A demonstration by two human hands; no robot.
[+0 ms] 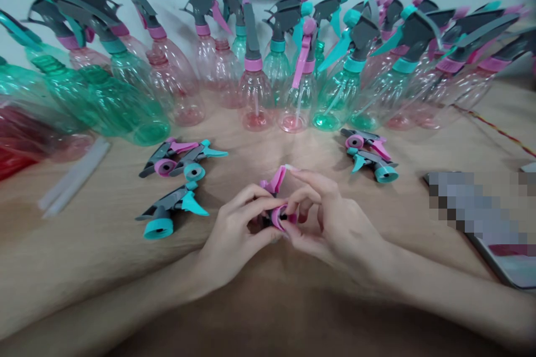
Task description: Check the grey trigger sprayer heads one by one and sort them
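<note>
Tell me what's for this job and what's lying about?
Likely job things:
held pink-and-grey plastic spray head
loose turquoise-and-grey plastic spray heads
clear pink and green plastic bottles

Probably lying about:
flat rectangular phone
twisted red-and-yellow cord

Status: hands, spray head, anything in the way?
Left hand and right hand, both on pink-collared spray head. Pink trigger sticking out. Loose spray heads either side, bottles beyond; nothing seen blocking.

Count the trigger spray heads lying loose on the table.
5: on the left, one pink-collared head and two teal-collared heads; on the right, another pink-collared head and another teal-collared head.
</note>
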